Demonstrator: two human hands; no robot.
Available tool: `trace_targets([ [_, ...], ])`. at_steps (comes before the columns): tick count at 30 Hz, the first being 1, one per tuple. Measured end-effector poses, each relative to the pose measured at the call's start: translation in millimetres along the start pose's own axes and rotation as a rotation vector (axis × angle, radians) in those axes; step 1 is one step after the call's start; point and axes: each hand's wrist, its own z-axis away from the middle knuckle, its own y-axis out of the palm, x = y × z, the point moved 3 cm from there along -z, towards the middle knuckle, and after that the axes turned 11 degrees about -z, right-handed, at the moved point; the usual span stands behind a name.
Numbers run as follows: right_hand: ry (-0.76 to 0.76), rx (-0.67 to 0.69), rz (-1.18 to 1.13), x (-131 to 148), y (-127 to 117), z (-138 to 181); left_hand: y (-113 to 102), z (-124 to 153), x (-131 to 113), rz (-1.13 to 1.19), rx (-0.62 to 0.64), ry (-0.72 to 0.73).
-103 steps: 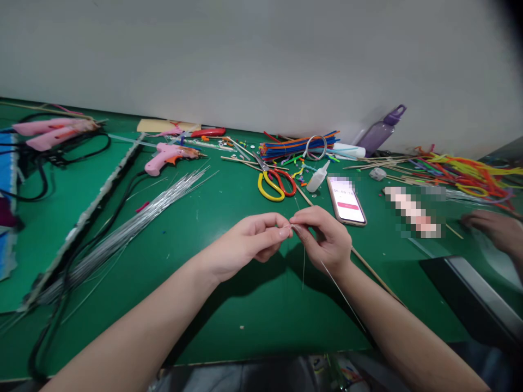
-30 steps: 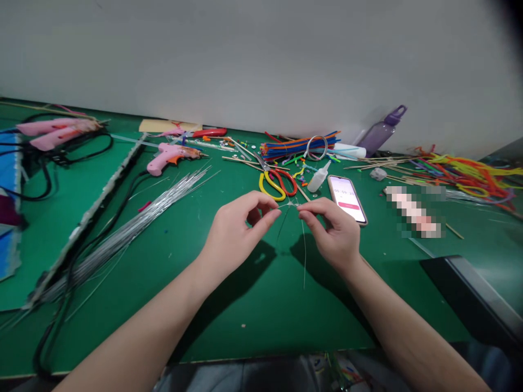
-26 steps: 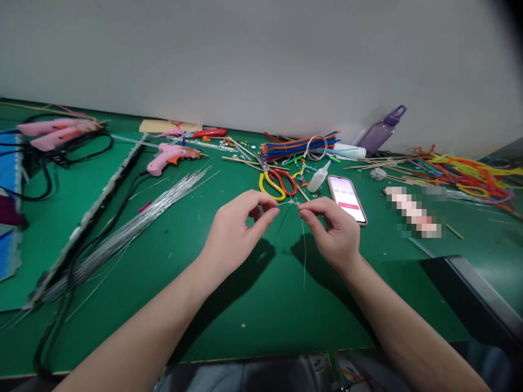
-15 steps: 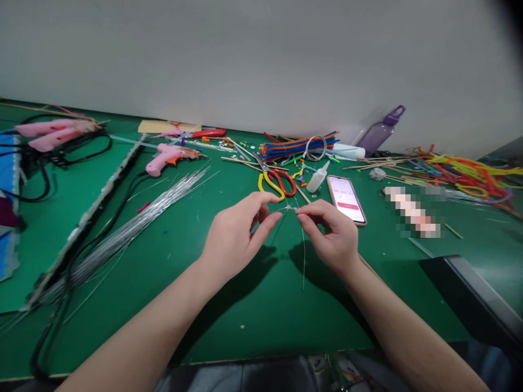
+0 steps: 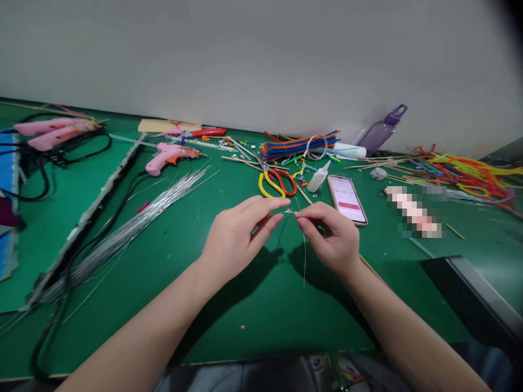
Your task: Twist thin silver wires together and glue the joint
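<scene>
1. At the centre of the dial, with twelve towards the wall, a thin wire (image 5: 289, 212) spans the gap between the two hands, its strands crossing in a small star; one long strand hangs towards six o'clock.
2. The right hand (image 5: 333, 237), at four o'clock, has thumb and forefinger pinched together on the wire.
3. The left hand (image 5: 237, 234), at eight, has its forefinger stretched out and the thumb tip a little apart from it; I cannot tell whether the thumb or a hidden finger presses on the wire.
4. Near the grip, at eleven, lie scissors (image 5: 267, 173) with one yellow and one red handle.
5. Between one and two, a translucent squeeze bottle (image 5: 316, 182) leans over.
6. Close to three, a phone (image 5: 348, 200) shows digits reading 00 09 21, above a red bar whose lettering is too small to read.
7. Farther out at three, another object (image 5: 412, 212) is pixelated, so any writing on it is hidden.
8. At twelve lies a bundle of blue and orange stems (image 5: 286, 149).
9. Near nine lies a sheaf of silvery wires (image 5: 143, 220); at ten, a pink glue gun (image 5: 158, 160).
10. Beyond the squeeze bottle, a purple bottle (image 5: 378, 136) tilts by the wall (image 5: 245, 65).
</scene>
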Motion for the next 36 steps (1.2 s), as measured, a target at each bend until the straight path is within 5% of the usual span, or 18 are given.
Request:
trace_targets([
  [36, -0.011, -0.022, 0.046, 1.3, -0.2, 0.4, 1.6, 0.2, -1.2, 0.052, 0.025, -0.043],
])
